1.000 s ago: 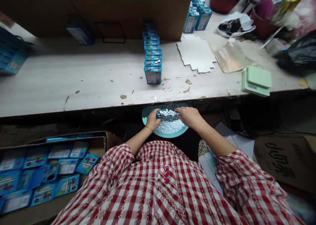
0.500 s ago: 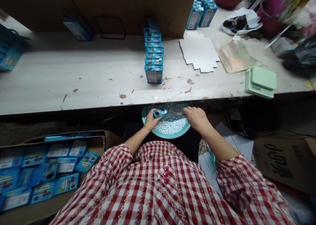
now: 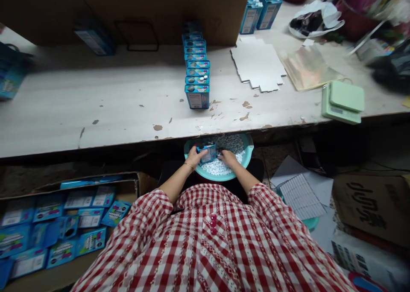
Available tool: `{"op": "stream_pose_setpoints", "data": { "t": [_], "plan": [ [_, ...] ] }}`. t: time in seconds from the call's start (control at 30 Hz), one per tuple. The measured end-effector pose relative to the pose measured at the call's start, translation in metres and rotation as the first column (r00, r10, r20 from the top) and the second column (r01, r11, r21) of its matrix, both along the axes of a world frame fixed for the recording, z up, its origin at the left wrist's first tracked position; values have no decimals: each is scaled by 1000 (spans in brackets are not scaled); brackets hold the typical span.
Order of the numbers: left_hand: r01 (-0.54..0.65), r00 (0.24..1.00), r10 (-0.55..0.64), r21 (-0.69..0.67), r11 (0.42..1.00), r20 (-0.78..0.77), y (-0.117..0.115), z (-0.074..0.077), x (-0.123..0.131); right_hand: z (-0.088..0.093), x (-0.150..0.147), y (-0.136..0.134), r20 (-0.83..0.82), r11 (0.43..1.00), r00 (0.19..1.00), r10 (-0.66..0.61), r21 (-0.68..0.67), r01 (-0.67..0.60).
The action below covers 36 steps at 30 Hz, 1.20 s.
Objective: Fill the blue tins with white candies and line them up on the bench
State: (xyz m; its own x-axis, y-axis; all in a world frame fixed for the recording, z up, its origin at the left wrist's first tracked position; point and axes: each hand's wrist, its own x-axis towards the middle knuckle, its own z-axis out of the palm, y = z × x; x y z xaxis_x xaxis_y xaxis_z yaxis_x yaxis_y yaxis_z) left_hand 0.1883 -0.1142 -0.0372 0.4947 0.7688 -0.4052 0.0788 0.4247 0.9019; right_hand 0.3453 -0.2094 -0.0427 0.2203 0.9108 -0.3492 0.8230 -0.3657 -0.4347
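Observation:
A small blue printed candy box is gripped in my left hand, its label side facing me. It hangs tilted over a turquoise basin that holds a heap of small white candies. My right hand is above the heap, just right of the box, with its fingers curled together and pointing at it. Whatever those fingertips hold, if anything, is too small and dark to make out.
On the white table stands a row of blue boxes. Flattened white card, a clear plastic bag and a green scale lie to the right. A carton of flat blue boxes is at lower left.
My right hand has moved left and closer to the candy box; the clear object it held is no longer visible. The box has tipped so its label side shows.

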Motion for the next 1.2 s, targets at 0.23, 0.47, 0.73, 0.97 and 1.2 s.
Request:
{"op": "stream_pose_setpoints", "data": {
  "t": [0.23,0.47,0.73,0.97,1.2],
  "plan": [
    [110,981,-24,445,889,-194,7,23,-24,47,41,-32,-55,995,994,-98,-35,96],
    [198,963,-63,527,826,-263,-2,24,-4,125,46,-36,96,1000,995,21,-20,-19],
    [358,917,-129,639,681,-377,-9,26,4,164,8,-12,341,965,905,253,-152,-212],
    [325,933,-115,659,678,-342,-10,20,3,189,-9,-9,451,947,834,318,-115,-299],
    [62,981,12,377,924,-192,-3,4,-3,113,41,-28,400,966,896,195,-234,-106]
  ]
}}
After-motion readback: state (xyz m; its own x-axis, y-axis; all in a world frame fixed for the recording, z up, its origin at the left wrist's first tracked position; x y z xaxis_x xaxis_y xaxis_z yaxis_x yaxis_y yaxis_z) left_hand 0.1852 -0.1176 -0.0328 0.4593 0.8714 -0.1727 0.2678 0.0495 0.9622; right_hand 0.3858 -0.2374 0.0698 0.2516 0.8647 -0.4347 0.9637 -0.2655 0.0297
